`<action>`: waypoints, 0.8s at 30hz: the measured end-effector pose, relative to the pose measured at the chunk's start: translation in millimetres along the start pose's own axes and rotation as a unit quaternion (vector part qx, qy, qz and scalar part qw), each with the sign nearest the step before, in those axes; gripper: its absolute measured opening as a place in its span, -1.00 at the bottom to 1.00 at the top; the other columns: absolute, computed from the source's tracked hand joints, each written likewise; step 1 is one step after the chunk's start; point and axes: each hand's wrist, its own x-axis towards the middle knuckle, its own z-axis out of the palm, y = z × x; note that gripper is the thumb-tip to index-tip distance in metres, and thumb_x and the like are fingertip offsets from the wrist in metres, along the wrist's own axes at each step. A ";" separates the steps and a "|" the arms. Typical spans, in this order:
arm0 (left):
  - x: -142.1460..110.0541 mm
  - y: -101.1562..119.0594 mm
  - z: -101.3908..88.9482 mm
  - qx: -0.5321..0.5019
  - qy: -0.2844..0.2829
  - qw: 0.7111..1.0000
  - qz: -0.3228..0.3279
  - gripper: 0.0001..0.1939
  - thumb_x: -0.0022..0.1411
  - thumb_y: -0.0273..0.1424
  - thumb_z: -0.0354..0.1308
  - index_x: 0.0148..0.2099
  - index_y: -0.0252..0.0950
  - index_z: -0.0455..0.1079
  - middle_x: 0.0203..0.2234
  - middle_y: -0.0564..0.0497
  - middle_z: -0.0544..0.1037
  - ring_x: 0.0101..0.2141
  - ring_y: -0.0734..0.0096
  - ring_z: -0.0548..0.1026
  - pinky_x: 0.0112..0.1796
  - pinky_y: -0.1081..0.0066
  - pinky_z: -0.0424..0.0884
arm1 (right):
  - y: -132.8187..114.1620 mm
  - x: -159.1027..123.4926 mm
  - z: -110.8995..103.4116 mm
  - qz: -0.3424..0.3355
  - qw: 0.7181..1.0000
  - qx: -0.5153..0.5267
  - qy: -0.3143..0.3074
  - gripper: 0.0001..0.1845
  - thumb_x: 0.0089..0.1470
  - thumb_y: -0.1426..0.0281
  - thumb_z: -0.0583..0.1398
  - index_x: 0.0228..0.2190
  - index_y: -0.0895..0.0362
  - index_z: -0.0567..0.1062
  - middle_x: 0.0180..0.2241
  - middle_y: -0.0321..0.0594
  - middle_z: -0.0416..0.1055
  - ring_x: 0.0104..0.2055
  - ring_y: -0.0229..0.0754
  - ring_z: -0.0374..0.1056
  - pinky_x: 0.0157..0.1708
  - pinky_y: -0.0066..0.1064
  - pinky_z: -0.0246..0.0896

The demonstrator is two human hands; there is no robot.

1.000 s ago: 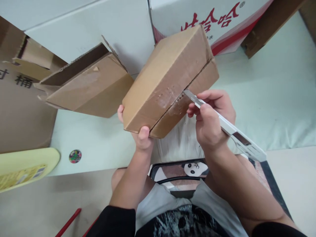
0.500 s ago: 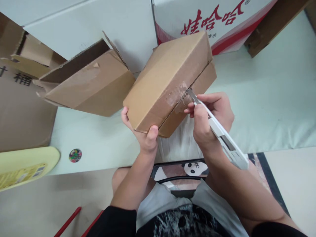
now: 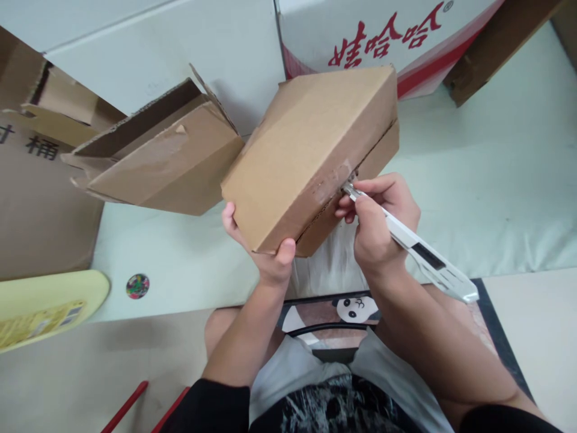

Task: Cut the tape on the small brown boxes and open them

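A brown cardboard box [image 3: 320,120] is held tilted in front of me, with a strip of clear tape across the seam on its near side. My left hand [image 3: 273,255] grips its lower left corner, thumb on the near side and a finger showing at the left edge. In my right hand [image 3: 383,219] is a white utility knife [image 3: 419,249], its handle running back over the palm toward the lower right. The knife's blade meets the box's seam at the taped spot; its tip is hidden in the gap.
To the left stands an open cardboard box [image 3: 171,156] with raised flaps. White cartons [image 3: 180,54] line the back, one with red lettering [image 3: 387,39]. A yellow bottle [image 3: 54,300] and a round sticker [image 3: 137,286] are at the table's left front. Red bars [image 3: 126,406] show below.
The box has tilted so more of its broad top face shows, and my left hand has shifted slightly right. The knife blade has sunk into the seam, less of it visible now.
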 end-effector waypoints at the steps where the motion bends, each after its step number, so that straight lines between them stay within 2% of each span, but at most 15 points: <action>1: 0.0 -0.1 -0.6 -0.003 0.001 1.000 -0.004 -0.07 0.09 0.24 0.30 0.36 0.06 0.04 0.18 -0.10 0.30 0.18 -0.02 0.39 0.24 -0.03 0.33 | -0.4 -0.5 -0.1 0.005 1.000 0.011 -0.005 -0.92 0.03 0.45 0.17 -0.37 0.07 0.47 -0.53 -0.37 0.51 -0.53 -0.26 0.45 -0.53 -0.39 0.32; 6: 0.3 -2.7 -2.4 -0.032 -0.005 0.999 0.001 -0.10 0.09 0.19 0.32 0.36 0.10 0.06 0.19 -0.06 0.30 0.18 0.02 0.39 0.24 0.00 0.33 | 1.9 -1.9 -2.2 0.019 0.996 0.081 -0.017 -0.91 -0.01 0.47 0.17 -0.42 0.08 0.48 -0.56 -0.37 0.49 -0.55 -0.26 0.43 -0.53 -0.39 0.30; 11: 4.5 -7.9 0.2 -0.033 -0.001 0.999 -0.018 -0.08 0.05 0.21 0.35 0.34 0.12 0.07 0.22 -0.04 0.28 0.21 0.04 0.39 0.27 0.01 0.30 | 6.6 -8.5 -3.9 0.053 0.989 0.073 -0.117 -0.94 -0.01 0.43 0.18 -0.44 0.08 0.49 -0.55 -0.35 0.48 -0.50 -0.23 0.44 -0.46 -0.34 0.36; 13: 7.6 -9.0 0.5 -0.047 0.001 0.998 -0.039 -0.11 0.07 0.20 0.33 0.34 0.12 0.08 0.21 -0.04 0.30 0.21 0.01 0.40 0.26 0.01 0.33 | 6.4 -7.7 -4.4 0.051 0.987 0.078 -0.128 -0.94 0.00 0.40 0.18 -0.43 0.07 0.48 -0.54 -0.34 0.46 -0.51 -0.23 0.42 -0.46 -0.34 0.36; 15: 11.1 -9.2 -0.7 -0.078 0.004 0.995 -0.056 -0.14 0.08 0.16 0.33 0.33 0.13 0.10 0.20 -0.04 0.32 0.23 -0.02 0.39 0.27 -0.01 0.34 | 5.0 -1.7 -6.1 0.026 0.990 0.092 -0.108 -0.94 0.00 0.38 0.16 -0.43 0.06 0.45 -0.55 -0.34 0.40 -0.53 -0.23 0.38 -0.51 -0.34 0.32; 17: 14.5 -9.1 -2.9 -0.106 0.010 0.992 -0.062 -0.16 0.06 0.15 0.35 0.31 0.16 0.13 0.21 -0.02 0.33 0.25 -0.02 0.38 0.29 -0.01 0.33 | 3.4 8.8 -9.5 -0.030 0.994 0.089 -0.057 -0.93 -0.01 0.37 0.11 -0.43 0.04 0.40 -0.53 -0.32 0.33 -0.54 -0.23 0.33 -0.52 -0.31 0.26; 19: 17.3 -9.3 -5.1 -0.125 0.012 0.990 -0.069 -0.18 0.05 0.14 0.35 0.29 0.18 0.15 0.21 0.01 0.34 0.25 0.00 0.38 0.28 0.01 0.34 | 2.8 20.7 -14.1 -0.106 0.993 0.051 0.014 -0.95 -0.06 0.37 0.08 -0.44 0.01 0.32 -0.50 -0.29 0.25 -0.48 -0.18 0.32 -0.45 -0.24 0.29; 21: 19.2 -9.6 -6.4 -0.137 0.011 0.987 -0.082 -0.20 0.06 0.13 0.34 0.28 0.16 0.16 0.18 0.00 0.36 0.22 0.04 0.40 0.26 0.03 0.37 | 3.6 30.7 -19.5 -0.169 0.982 -0.009 0.084 -0.88 -0.14 0.39 0.08 -0.44 0.00 0.21 -0.45 -0.26 0.16 -0.40 -0.12 0.33 -0.34 -0.15 0.33; 24: 20.6 -10.2 -6.0 -0.126 0.012 0.987 -0.100 -0.17 0.05 0.17 0.32 0.29 0.13 0.13 0.15 -0.02 0.37 0.19 0.03 0.42 0.23 0.04 0.40 | 6.2 40.3 -30.1 -0.189 0.973 -0.049 0.124 -0.75 -0.18 0.43 0.10 -0.39 -0.01 0.15 -0.40 -0.27 0.11 -0.41 -0.14 0.25 -0.34 -0.16 0.28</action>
